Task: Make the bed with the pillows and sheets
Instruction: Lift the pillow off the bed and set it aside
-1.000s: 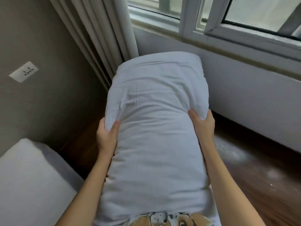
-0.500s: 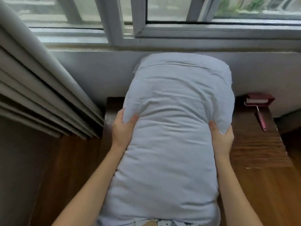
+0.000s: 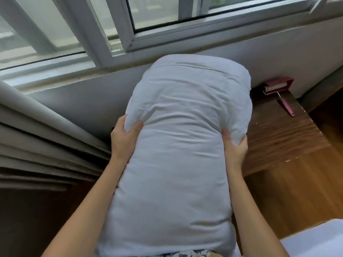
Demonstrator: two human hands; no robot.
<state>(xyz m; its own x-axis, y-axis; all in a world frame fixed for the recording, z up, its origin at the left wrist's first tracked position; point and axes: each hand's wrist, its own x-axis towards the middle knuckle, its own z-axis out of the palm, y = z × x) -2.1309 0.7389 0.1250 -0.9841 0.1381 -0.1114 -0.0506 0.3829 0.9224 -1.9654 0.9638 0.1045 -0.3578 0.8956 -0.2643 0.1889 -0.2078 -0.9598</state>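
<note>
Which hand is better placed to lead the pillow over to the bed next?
Probably the right hand: it grips the pillow on the side where a white bed corner shows, lower right. The left hand grips the curtain side.

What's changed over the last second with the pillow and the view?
The person has turned right: the wall socket and bed corner on the left are gone, and the window, the wooden side table and a pink lint roller have come into view. Unchanged: the left hand and right hand still grip the white pillow by its sides, held upright.
</note>
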